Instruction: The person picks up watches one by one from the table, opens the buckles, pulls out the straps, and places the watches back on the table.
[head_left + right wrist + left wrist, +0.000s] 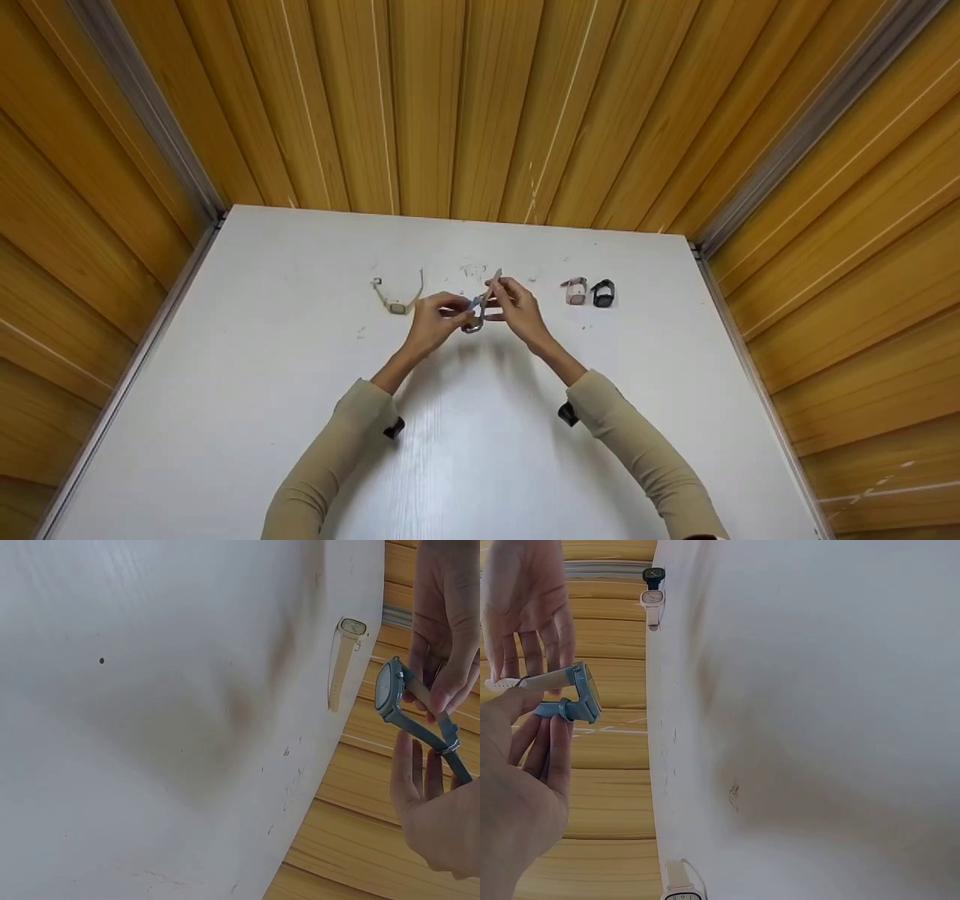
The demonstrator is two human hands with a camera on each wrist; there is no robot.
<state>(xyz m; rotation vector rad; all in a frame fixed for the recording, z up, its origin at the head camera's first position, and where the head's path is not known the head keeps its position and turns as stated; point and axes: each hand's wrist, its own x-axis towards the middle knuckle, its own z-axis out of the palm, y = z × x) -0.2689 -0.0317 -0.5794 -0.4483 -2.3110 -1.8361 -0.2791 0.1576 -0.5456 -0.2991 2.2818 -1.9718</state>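
Both hands hold a blue wristwatch (474, 325) up in front of the body, its strap bent into a loop through the buckle. My left hand (433, 324) pinches the strap between thumb and fingers, close to the watch case (385, 687). At the strap's long free end, my right hand (519, 309) grips with thumb and forefinger, its other fingers reaching below. In the left wrist view the blue case (589, 692) faces away from the left hand (525, 787). The right wrist view shows the strap end (454, 765) running past the buckle toward the right hand (442, 829).
On the white table (300, 360), a cream wristwatch (398, 307) lies left of the hands with its strap spread. To the right, a pink wristwatch (576, 291) and a black wristwatch (603, 293) stand side by side. Wood-look panels (427, 105) border the table.
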